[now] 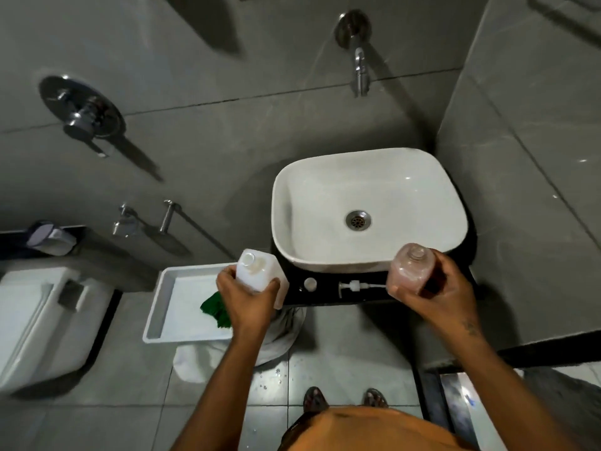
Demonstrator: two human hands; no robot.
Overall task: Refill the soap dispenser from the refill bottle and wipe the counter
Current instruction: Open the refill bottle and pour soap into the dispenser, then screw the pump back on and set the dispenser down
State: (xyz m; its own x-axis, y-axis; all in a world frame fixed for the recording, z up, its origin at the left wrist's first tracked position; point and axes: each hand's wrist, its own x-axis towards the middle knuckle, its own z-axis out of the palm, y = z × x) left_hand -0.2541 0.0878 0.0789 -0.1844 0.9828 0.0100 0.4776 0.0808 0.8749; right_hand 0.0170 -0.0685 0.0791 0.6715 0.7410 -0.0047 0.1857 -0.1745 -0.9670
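Note:
My left hand (247, 296) grips a white square refill bottle (257, 270), upright with its mouth uncapped, at the left end of the black counter (325, 296). My right hand (435, 286) holds the clear soap dispenser bottle (411, 266) with pinkish soap inside, its top open, at the counter's right end. Between the two bottles, the dispenser's white pump head (356, 285) lies on its side on the counter, and a small round white cap (310, 284) rests beside it. A green cloth (216, 309) lies in a white tray (162, 301) to the left, partly behind my left wrist.
A white basin (367, 206) sits on the counter under a wall tap (359, 65). A white toilet (42, 320) stands at the left. A white bin liner (276, 336) hangs below the tray. Grey wall at the right; water drops speckle the floor by my feet.

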